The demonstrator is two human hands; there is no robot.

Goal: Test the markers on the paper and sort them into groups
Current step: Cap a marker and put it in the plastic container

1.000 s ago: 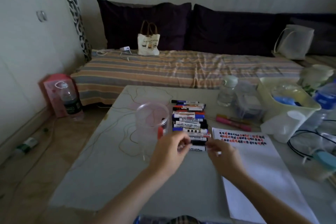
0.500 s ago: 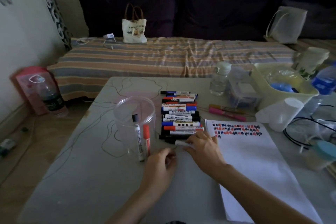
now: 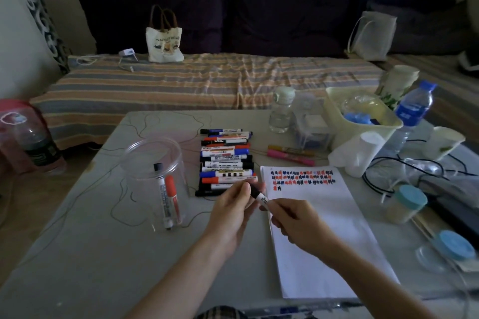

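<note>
A black-capped marker [image 3: 260, 197] with a white printed barrel is held above the pale, matte table [image 3: 103, 254], just at the left edge of the white paper [image 3: 324, 241]. Its black cap end is pinched by the curled fingers of the left hand [image 3: 233, 212], while the barrel is gripped by the closed fingers of the right hand [image 3: 293, 223]. The barrel's print is too small to be read. Rows of red, blue and black test marks are seen along the paper's top. A tidy row of markers [image 3: 225, 162], cylindrical with red, blue and black caps, is laid beside the paper. One black-capped and one red marker are stood inside a clear plastic jar [image 3: 158, 179]. A cream tote bag [image 3: 164, 43] on the striped bed bears the words "NAUGHTY BEAR".
</note>
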